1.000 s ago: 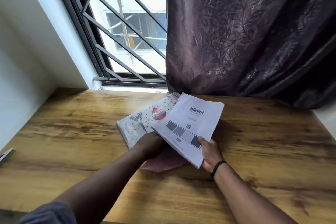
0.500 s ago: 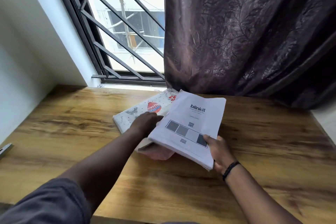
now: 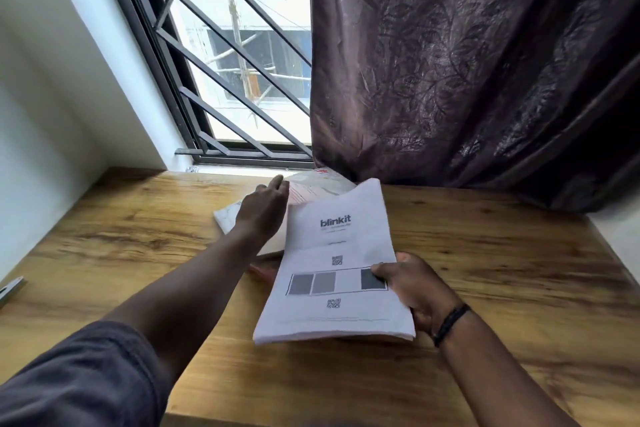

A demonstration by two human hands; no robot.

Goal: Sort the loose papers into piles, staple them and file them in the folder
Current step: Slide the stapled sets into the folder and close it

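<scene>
Head view: I see the right hand (image 3: 419,291) with its thumb curled over the top of a stack of white papers (image 3: 337,267) printed "blinkit", fingers tucked beneath, holding the stack tilted above the wooden table (image 3: 485,270). The left hand (image 3: 265,210) reaches forward, fingers straight and together, resting flat on the patterned folder (image 3: 227,218) that lies on the table just beside the stack; I cannot tell whether it pinches anything underneath. A pinkish sheet (image 3: 265,272) peeks out between folder and stack. Behind them stand the barred window (image 3: 235,80) and a dark curtain (image 3: 467,63).
</scene>
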